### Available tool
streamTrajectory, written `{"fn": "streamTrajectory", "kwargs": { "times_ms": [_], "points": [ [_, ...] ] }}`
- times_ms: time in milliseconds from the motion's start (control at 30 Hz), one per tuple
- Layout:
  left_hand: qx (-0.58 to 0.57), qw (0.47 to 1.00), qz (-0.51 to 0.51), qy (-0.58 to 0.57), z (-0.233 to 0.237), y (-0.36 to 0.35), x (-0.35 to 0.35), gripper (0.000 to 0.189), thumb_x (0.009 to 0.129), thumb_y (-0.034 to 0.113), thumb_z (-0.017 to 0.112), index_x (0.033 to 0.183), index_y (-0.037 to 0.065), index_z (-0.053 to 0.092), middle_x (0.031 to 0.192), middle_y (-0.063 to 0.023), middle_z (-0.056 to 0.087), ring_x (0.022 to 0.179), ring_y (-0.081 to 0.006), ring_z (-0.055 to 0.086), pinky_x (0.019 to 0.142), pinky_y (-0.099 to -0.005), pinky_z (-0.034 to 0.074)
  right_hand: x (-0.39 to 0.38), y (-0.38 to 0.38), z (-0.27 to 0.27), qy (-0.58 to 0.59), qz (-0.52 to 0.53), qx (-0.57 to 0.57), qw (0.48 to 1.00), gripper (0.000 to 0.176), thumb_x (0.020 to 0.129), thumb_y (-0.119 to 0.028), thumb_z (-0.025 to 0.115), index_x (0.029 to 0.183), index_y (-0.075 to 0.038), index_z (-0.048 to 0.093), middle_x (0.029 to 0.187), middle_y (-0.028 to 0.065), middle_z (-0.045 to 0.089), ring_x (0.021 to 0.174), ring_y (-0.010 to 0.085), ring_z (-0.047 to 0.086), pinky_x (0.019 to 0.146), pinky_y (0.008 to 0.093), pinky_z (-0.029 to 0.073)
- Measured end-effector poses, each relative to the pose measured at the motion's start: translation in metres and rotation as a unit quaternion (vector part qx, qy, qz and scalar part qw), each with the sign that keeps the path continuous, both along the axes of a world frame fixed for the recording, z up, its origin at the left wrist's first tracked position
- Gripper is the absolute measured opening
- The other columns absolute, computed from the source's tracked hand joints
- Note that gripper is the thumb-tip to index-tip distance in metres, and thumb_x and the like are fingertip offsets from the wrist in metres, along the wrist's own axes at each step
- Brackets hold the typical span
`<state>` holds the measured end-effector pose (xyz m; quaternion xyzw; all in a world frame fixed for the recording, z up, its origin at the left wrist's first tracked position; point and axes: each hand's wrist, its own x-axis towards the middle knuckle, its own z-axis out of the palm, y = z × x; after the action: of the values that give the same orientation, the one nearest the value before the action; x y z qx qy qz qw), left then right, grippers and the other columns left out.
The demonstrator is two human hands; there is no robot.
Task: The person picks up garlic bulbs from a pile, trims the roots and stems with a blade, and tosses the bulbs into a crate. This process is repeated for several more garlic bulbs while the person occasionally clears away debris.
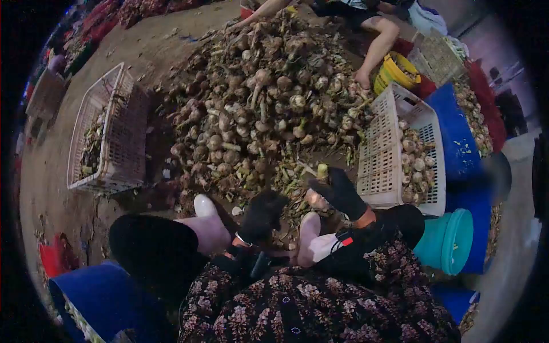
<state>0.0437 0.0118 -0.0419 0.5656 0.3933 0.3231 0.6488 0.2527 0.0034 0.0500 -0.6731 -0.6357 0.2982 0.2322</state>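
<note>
A black glove covers my right hand (341,197), whose fingers are wrapped round a garlic bulb (315,199). A pale green stem end (322,170) shows above those fingers. My left hand (263,215), also in a black glove, is held to the left, a short way from the bulb. Its fingers are curled and dark, so whatever they hold, if anything, is hidden. Both hands are over cut stems and peelings (289,186) at the near edge of a large heap of garlic (263,103).
White plastic crates stand at left (123,126) and right (380,151), the right one holding garlic bulbs (416,166). Close to my right leg is a teal bucket (457,243). A blue tub (103,297) is at lower left. Behind the heap, another person's leg (378,48) is beside a yellow bucket (389,74).
</note>
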Motion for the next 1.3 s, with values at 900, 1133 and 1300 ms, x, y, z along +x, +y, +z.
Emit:
{"fn": "streamTrajectory", "kwargs": {
  "times_ms": [900,1133,1300],
  "points": [
    [-0.262,0.962,0.061,-0.043,0.033,0.001,0.005,0.026,0.082,0.028,0.062,0.092,0.004,0.057,0.067,0.0024,0.056,0.047,-0.0056,0.045,0.041,-0.0219,0.033,-0.029,0.003,-0.034,-0.176,0.252,0.05,0.95,0.037,0.077,-0.011,0.052,0.114,-0.011,0.054,0.109,0.0164,0.057,0.079,0.0342,0.06,0.063,0.0423,0.049],
    [0.03,0.996,0.055,0.066,0.007,0.003,0.006,0.035,0.076,0.03,0.067,0.097,0.005,0.054,0.078,-0.009,0.06,0.065,-0.0217,0.058,0.053,-0.0323,0.044,-0.014,0.021,-0.044,0.154,0.162,-0.053,0.973,0.033,0.077,-0.006,0.056,0.109,-0.006,0.05,0.098,0.0063,0.059,0.089,0.017,0.058,0.083,0.0301,0.044],
    [0.346,0.893,-0.051,0.283,0.043,0.004,-0.007,0.029,0.07,0.019,0.063,0.095,0.007,0.053,0.078,-0.0132,0.057,0.07,-0.0312,0.059,0.056,-0.0399,0.046,0.003,0.016,-0.102,0.218,0.18,-0.033,0.959,0.031,0.081,-0.009,0.059,0.11,-0.004,0.049,0.104,0.006,0.055,0.097,0.0148,0.052,0.088,0.0305,0.043]
  ]
}}
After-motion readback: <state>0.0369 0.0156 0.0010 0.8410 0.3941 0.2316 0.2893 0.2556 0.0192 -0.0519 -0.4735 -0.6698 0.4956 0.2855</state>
